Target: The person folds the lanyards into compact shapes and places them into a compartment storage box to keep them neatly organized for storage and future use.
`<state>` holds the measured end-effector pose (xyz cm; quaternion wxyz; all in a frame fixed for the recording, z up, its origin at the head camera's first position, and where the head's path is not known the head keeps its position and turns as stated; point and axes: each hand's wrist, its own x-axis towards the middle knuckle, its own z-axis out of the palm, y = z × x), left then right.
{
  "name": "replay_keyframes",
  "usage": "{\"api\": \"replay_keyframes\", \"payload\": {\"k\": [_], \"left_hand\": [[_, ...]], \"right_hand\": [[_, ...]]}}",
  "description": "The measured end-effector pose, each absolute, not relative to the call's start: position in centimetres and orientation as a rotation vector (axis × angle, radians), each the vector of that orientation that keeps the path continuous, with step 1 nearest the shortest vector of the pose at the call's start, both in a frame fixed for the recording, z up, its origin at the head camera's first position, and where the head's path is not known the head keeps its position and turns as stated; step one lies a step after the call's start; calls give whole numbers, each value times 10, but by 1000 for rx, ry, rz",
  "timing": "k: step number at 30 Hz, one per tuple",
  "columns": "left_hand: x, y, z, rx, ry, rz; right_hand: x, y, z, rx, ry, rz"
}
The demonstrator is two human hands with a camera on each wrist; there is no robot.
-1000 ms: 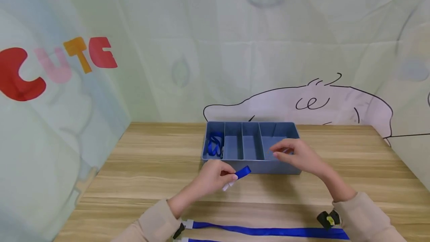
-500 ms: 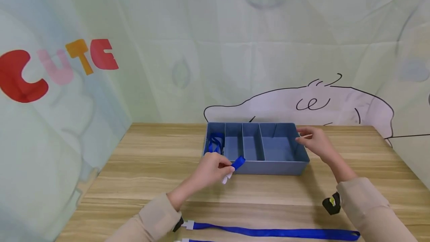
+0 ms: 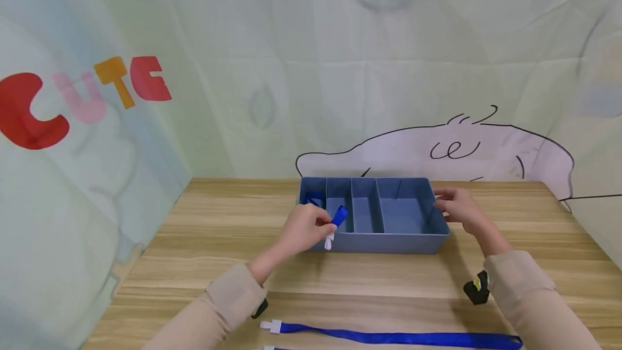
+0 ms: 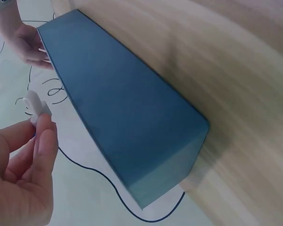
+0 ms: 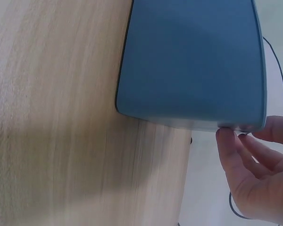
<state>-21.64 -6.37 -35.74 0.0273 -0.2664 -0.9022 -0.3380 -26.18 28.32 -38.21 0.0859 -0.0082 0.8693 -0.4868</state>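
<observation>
In the head view my left hand (image 3: 305,228) pinches a blue lanyard (image 3: 340,215), bunched into a small loop with a white clip hanging below. The left wrist view shows the white clip (image 4: 36,104) poking up from between thumb and fingers. This hand is over the front left of a blue-grey divided box (image 3: 389,243). Inside its leftmost compartment lies another blue lanyard (image 3: 316,197), partly hidden by the hand. At the box's right end, my right hand (image 3: 461,210) touches the outer wall near the rim; the right wrist view shows its fingertips (image 5: 225,133) there.
A flat blue lanyard (image 3: 389,337) with a white clip stretches along the near part of the wooden table (image 3: 389,285). Another clip (image 3: 269,348) shows at the bottom edge. Behind the table hangs a printed cloth backdrop (image 3: 233,96).
The left hand has risen and moved forward over the box's front wall with the lanyard. The right hand has moved from above the large right compartment to the box's right end.
</observation>
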Motion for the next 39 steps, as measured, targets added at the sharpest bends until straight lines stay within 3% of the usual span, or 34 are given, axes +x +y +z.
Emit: {"api": "replay_keyframes", "payload": {"k": [22,39], "left_hand": [[-270,-38,-342,-545,-2923,-783],[-297,2,-376,-225,-2867,-642]], "right_hand": [[-263,288,-379,5,2516,-1470],[-261,287,-380,41,2500,-1525]]}}
